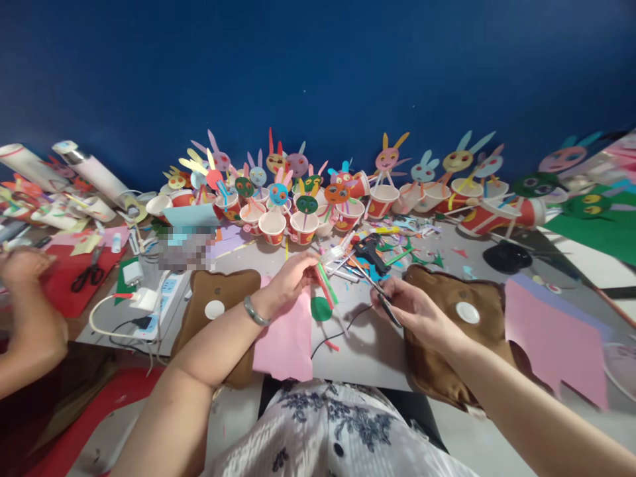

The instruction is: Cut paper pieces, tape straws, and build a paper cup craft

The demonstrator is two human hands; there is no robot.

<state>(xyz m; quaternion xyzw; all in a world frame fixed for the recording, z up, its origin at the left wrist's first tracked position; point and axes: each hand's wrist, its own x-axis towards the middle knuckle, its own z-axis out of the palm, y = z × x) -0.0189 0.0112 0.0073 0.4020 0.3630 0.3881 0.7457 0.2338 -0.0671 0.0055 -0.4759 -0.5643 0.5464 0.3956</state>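
Left hand (298,275): one, fingers pinched together on a bunch of straws (328,288), red, green and pale, held above the near middle of the tabletop (358,358).
Right hand (405,301): one, fingers curled round the handles of the scissors (391,311), which point far and left towards the straws; we cannot tell whether the blades are parted.

Hazards, in our judgement: a loose pinch could let the straws slide apart; blades so near the left fingers could nick them if the scissors slipped. The glue gun (372,255), lying just beyond, could burn a wrist if hot. A forearm catching the black cable (345,331) could drag whatever it feeds.

Containers: red-and-white paper cups (272,228), many, ranged along the far side, several with paper rabbit faces (307,204) rising from or behind them. We cannot see to the bottoms. One tipped cup (489,217) lies on its side at far right.

Surroundings: green paper disc (321,309) beneath the straws; pink sheet (283,338) just left of it; brown cushions (489,331), two, left and right; power strip (163,298), left; a co-worker's hand (22,265), far left.
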